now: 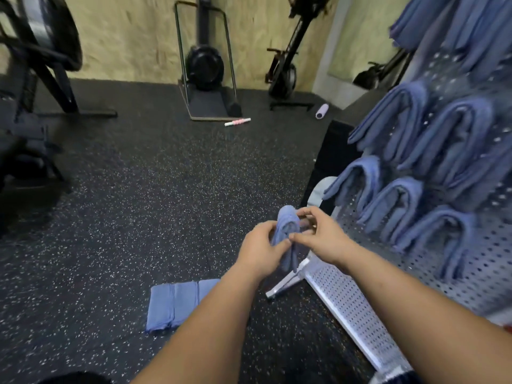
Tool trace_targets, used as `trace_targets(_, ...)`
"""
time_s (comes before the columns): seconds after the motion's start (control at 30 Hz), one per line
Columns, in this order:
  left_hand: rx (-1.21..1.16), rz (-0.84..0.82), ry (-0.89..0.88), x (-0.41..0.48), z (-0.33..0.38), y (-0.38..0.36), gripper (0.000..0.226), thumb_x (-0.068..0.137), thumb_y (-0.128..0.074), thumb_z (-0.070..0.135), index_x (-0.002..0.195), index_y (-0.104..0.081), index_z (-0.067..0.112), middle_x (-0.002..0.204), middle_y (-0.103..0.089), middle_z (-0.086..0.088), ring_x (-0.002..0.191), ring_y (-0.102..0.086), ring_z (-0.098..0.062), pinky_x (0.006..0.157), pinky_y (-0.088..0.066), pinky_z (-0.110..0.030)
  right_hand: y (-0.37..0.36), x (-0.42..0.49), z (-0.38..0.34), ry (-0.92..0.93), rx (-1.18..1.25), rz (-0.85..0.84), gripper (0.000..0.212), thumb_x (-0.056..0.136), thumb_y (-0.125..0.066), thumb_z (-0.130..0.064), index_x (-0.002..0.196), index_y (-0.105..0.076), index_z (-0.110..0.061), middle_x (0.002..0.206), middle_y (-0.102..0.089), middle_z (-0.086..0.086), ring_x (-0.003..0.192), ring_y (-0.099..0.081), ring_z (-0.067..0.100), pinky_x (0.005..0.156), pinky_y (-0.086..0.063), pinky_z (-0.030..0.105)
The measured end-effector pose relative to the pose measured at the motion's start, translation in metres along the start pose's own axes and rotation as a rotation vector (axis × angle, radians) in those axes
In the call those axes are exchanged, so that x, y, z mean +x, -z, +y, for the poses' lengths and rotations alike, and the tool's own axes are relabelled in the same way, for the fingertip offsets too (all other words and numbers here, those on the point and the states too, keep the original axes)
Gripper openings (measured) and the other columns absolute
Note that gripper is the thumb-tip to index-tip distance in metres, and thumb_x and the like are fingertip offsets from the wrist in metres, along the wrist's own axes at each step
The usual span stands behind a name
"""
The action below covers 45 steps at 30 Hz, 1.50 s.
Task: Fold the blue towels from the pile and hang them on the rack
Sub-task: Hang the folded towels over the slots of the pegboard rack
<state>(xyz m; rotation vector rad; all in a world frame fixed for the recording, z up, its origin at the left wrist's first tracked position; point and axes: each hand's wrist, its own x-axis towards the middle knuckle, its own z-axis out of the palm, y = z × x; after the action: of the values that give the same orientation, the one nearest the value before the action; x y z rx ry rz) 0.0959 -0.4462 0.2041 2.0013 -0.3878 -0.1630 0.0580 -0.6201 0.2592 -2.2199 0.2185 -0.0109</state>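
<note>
We see a gym room: dark rubber floor [138, 203] with white speckles, yellowish chipboard wall [133, 37] at the back. Black machines [205, 67] stand along the wall and at the left edge. A pink and white stick [237, 122] and a lilac roller [322, 111] lie on the floor near the wall, well apart from the hands.

At right is the rack [346, 295], a white perforated metal panel with its foot on the floor. Hung towels [448, 134] fill it in rows, each draped with its fold up and ends hanging down. The picture is blurred there.

We see one blue towel [286, 231] held in the air between both hands, just in front of the rack's lower edge. Its long axis runs roughly up and down, with the rounded fold on top and the loose ends pointing down at the rack's foot.

The left hand [259, 250] grips the towel from the left, fingers curled round it. The right hand [324, 236] pinches it from the right with thumb and bent fingers.

The pile [177, 303] of flat blue towels lies on the floor, below and left of the hands, partly hidden by the left forearm.
</note>
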Motion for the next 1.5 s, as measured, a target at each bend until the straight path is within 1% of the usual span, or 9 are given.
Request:
trace_targets(0.17,-0.046,-0.025,-0.079,-0.034,0.051,0.001,0.021,0.092,-0.072,0.029,0.112,-0.072,0.034,0.096,-0.076,0.015,0.09,-0.07,-0.005,0.087,-0.059,-0.036,0.028,-0.06,-0.023,0.09,-0.092,0.187,0.045,0.085,-0.084,-0.021,0.121,-0.058,-0.031,0.11,-0.066,-0.003,0.087,-0.066,0.015,0.079,-0.053,0.023)
trace_targets(0.3,-0.018,-0.068,-0.155,-0.058,0.083,-0.008,0.017,0.093,-0.069,0.03,0.11,-0.073,0.034,0.093,-0.077,0.015,0.088,-0.071,-0.007,0.088,-0.059,-0.04,0.048,-0.099,-0.022,0.126,-0.147,0.338,0.044,0.085,-0.082,-0.034,0.121,-0.058,-0.04,0.116,-0.064,-0.013,0.09,-0.063,-0.005,0.079,-0.049,0.018)
trace_targets(0.47,0.02,-0.063,-0.237,-0.081,0.109,-0.021,0.017,0.098,-0.067,0.034,0.114,-0.072,0.033,0.098,-0.075,0.014,0.09,-0.069,-0.004,0.087,-0.058,-0.037,0.056,-0.138,-0.018,0.135,-0.135,0.482,0.045,0.089,-0.079,-0.033,0.13,-0.06,-0.04,0.123,-0.062,-0.014,0.108,-0.06,-0.003,0.093,-0.052,0.027)
trace_targets(0.63,0.12,-0.061,-0.316,-0.092,0.129,-0.044,0.021,0.101,-0.064,0.035,0.12,-0.071,0.03,0.105,-0.06,0.009,0.095,-0.061,-0.014,0.089,-0.054,-0.039,0.064,-0.175,-0.003,0.103,-0.161,0.588,0.047,0.093,-0.077,-0.028,0.137,-0.062,-0.035,0.124,-0.06,-0.015,0.098,-0.057,-0.015,0.077,-0.041,0.001)
trace_targets(0.77,0.093,-0.066,-0.346,-0.099,0.142,-0.067,0.018,0.102,-0.06,0.03,0.116,-0.071,0.031,0.098,-0.064,0.01,0.089,-0.062,-0.015,0.082,-0.053,-0.036,0.082,-0.2,0.007,0.071,-0.143,0.647,0.044,0.092,-0.077,-0.027,0.133,-0.063,-0.037,0.117,-0.067,-0.018,0.093,-0.063,-0.006,0.078,-0.047,0.01)
trace_targets(0.93,-0.034,-0.043,-0.408,-0.107,0.167,-0.096,0.023,0.099,-0.062,0.031,0.121,-0.068,0.036,0.099,-0.072,0.014,0.09,-0.066,-0.009,0.08,-0.054,-0.032,0.104,-0.226,0.014,0.027,-0.071,0.869,0.027,0.089,-0.079,-0.027,0.115,-0.07,-0.033,0.097,-0.072,-0.018,0.086,-0.069,0.007,0.087,-0.057,0.036)
trace_targets(1.1,-0.075,-0.049,-0.55,-0.106,0.191,-0.122,0.029,0.105,-0.057,0.027,0.132,-0.066,0.03,0.117,-0.065,0.009,0.107,-0.061,-0.01,0.092,-0.05,-0.032,0.121,-0.244,0.023,0.155,-0.205,1.124,0.03,0.087,-0.079,-0.016,0.117,-0.073,-0.021,0.105,-0.067,-0.005,0.093,-0.063,0.013,0.089,-0.049,0.029)
trace_targets(1.23,-0.123,-0.046,-0.573,-0.101,0.202,-0.147,0.03,0.106,-0.055,0.028,0.133,-0.066,0.027,0.119,-0.062,0.009,0.112,-0.062,-0.013,0.1,-0.051,-0.039,0.135,-0.248,0.036,0.175,-0.262,1.228,0.03,0.091,-0.077,-0.012,0.12,-0.073,-0.016,0.111,-0.064,0.001,0.102,-0.063,0.025,0.095,-0.051,0.04)
trace_targets(1.5,-0.142,-0.039,-0.483,-0.091,0.208,-0.182,0.027,0.101,-0.062,0.038,0.127,-0.068,0.036,0.109,-0.075,0.015,0.097,-0.069,-0.01,0.088,-0.058,-0.039,0.152,-0.238,0.059,0.066,-0.213,1.269,0.032,0.093,-0.076,-0.018,0.125,-0.076,-0.023,0.108,-0.059,-0.002,0.102,-0.059,0.028,0.094,-0.046,0.036)
